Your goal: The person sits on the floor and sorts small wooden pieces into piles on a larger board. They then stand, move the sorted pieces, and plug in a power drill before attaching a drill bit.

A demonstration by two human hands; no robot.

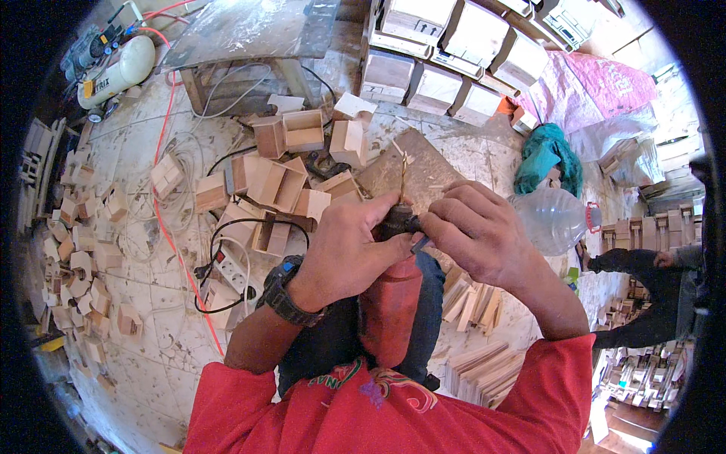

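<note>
A red power drill (389, 310) stands between my knees with its dark chuck (399, 219) pointing away from me. A thin, brass-coloured drill bit (404, 172) sticks out of the chuck. My left hand (352, 246) is closed around the chuck, its thumb and fingers on either side. Against the chuck's right side, the bent fingers of my right hand (469, 231) pinch a small dark piece that looks like a chuck key (420, 244). Most of that piece is hidden by the fingers.
Wooden boxes (272, 181) lie ahead beside a brown board (423, 163). A power strip (233, 271) and an orange hose (168, 227) cross the left floor. To the right are a large clear bottle (548, 219), wood strips (473, 299) and another person's dark-clothed legs (650, 303).
</note>
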